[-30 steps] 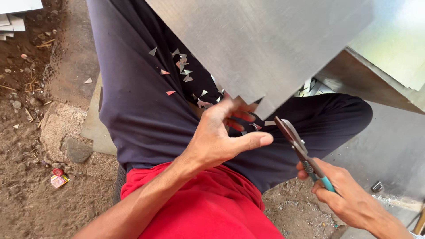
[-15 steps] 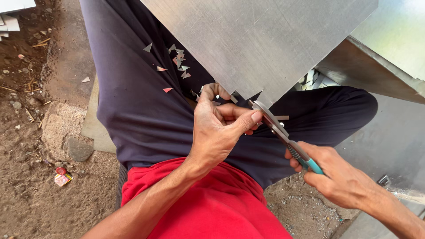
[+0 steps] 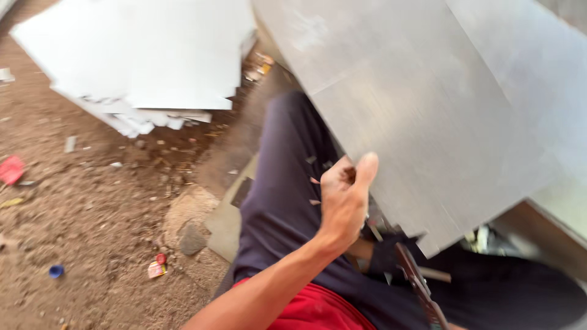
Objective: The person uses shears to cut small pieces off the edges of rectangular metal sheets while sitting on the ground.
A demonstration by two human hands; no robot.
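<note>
Gripping the lower edge of the grey metal sheet (image 3: 428,122), the left hand (image 3: 345,201) has its fingers curled under the edge and its thumb stretched up along the face, so the sheet is pinched between them; half a second ago that hand lay lower, against the lap, steadying the corner beside the blades. The right hand is out of view now, so whether it is closed on the handles cannot be told; only the dark blades of the snips (image 3: 416,284) show, near the bottom edge and just under the sheet's near corner, where earlier they were angled up into the metal. The sheet itself stands higher and fills far more of the right side than before, tilted up off the dark trousers (image 3: 281,214), with notched cuts visible at its near corner. Small metal offcuts (image 3: 315,181) cling to the trouser leg beside the hand. From this I judge the cutting is paused and the sheet is being lifted or turned for a fresh grip. Farther out, the view has swung to the far left: a stack of pale sheets (image 3: 153,61) lies on the dirt ground (image 3: 79,214), with a red scrap (image 3: 11,169) and a blue cap (image 3: 56,271) scattered near the left edge.
</note>
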